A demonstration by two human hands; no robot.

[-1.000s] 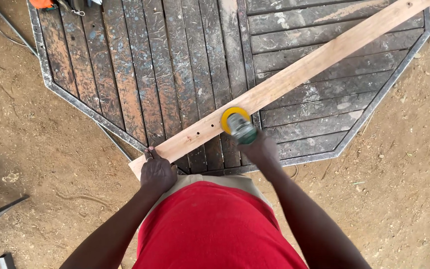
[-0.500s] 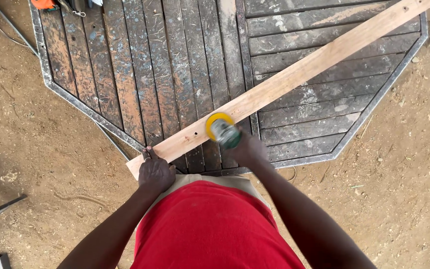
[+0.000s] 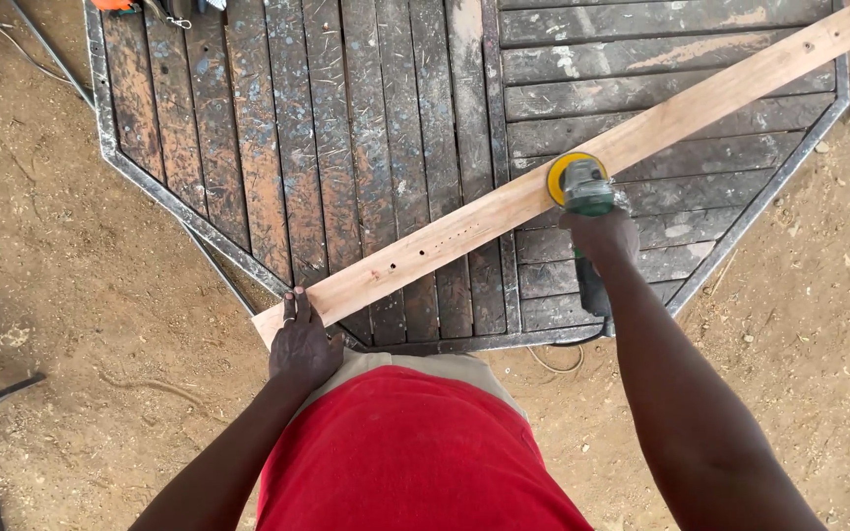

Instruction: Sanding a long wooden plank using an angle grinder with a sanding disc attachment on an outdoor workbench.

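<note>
Left hand [image 3: 302, 346] presses flat, fingers released, on the long pale wooden plank [image 3: 504, 205] (its 7 o'clock end). Right hand [image 3: 600, 236] clenched on the green yellow-disc angle grinder [image 3: 578, 183], touching the plank mid-length over the dark slatted octagonal tabletop [image 3: 346, 128].

Even, diffuse daylight with no single apparent source; no hard shadows fall from my arms. The dark, weathered slatted wooden bench [image 3: 248, 128] shows dull sheen along its metal rim but no strong glare. Focus is sharp across the sandy brown dirt floor [image 3: 71, 295]. Straight lines bend slightly toward the corners.
</note>
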